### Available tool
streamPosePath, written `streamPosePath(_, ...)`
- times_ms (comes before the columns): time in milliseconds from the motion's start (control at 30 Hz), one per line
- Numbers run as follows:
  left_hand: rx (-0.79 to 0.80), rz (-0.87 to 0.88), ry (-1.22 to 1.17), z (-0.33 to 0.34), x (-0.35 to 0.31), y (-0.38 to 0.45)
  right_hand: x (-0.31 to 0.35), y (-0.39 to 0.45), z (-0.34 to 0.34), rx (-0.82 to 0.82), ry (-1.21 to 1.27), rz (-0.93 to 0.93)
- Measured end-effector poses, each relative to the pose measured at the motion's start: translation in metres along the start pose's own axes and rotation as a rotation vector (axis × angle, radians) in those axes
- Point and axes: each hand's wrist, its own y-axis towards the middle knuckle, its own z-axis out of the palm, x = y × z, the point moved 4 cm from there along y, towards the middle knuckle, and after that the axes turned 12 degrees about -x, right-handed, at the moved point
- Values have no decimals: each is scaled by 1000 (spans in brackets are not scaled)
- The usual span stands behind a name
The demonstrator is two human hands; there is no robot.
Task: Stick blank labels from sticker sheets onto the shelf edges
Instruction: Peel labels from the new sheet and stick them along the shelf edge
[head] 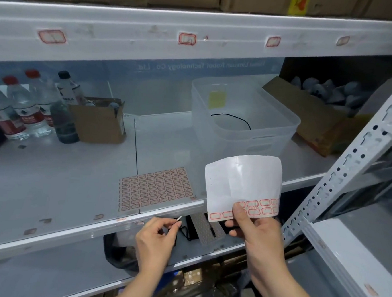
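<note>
Below the white metal shelf edge [87,227], the right hand [257,231] pinches a mostly-peeled white sticker sheet [242,186]; the left hand [158,236] pinches a small peeled label [179,218]

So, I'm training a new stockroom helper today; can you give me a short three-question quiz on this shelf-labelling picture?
1. True or false: the right hand holds a nearly used-up sticker sheet.
2. Multiple choice: where does the full sticker sheet lie? A) in the clear plastic bin B) flat on the middle shelf C) in the cardboard box
3. Fill in: the left hand pinches a single peeled ____ between its fingers.

Key: 1 true; 2 B; 3 label.
</note>
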Motion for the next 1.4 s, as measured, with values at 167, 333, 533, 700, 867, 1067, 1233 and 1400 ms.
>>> streamPosePath(167, -16, -35, 48, 6, -1, 1, -4, 3, -1, 1, -2, 14)
streamPosePath(333, -22, -66, 44, 12, -2, -1, -5, 6, -2, 5, 6, 17)
streamPosePath(533, -45, -62, 65, 18, -7, -2, -4, 8, -3, 11, 16, 14)
streamPosePath(700, -86, -26, 101, 22, -8, -2, -5, 10, -5, 3, 5, 16)
streamPosePath(867, -110, 14, 93, 27, -8, -4, -7, 11, -5, 3, -2, 33)
streamPosePath(1067, -145, 1, 84, 32, -6, -4, -7, 13, -6, 2, -13, 36)
streamPosePath(1233, -172, -6, 89, 36, -3, -6, -9, 14, -6, 6, -25, 46)
streamPosePath(1400, -167, -5, 100, 37, 1, -6, -9, 15, -7, 0, -29, 53)
